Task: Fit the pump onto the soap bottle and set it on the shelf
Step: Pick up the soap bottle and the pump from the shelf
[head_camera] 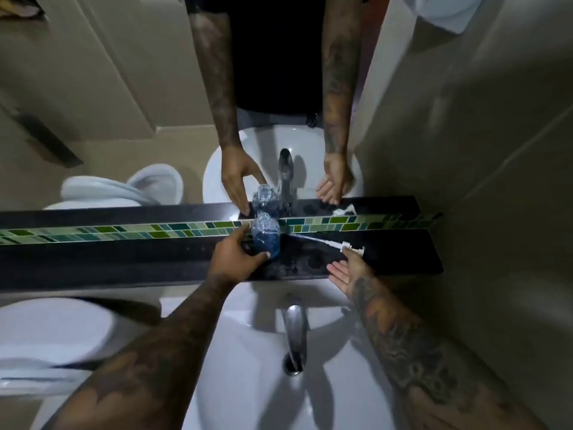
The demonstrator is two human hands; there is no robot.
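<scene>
Forearms [161,346] cut off; left hand [231,254] hides bottle [265,234] base.

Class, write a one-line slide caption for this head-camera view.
Left hand grips the open soap bottle on the dark shelf while the right hand reaches the loose pump.

Bottle [266,235]: clear, blue liquid inside.
Pump [347,245]: white, with a pale translucent tube.
Shelf [400,252]: glossy black.
Tile strip [124,231]: mosaic of green, teal and pale slanted pieces.
Basin [248,367]: white.
Tap [296,327]: chrome.
Toilet [52,330]: white.
Walls [496,150]: beige.
Forearms [412,346]: dark tattoo patterns.
</scene>
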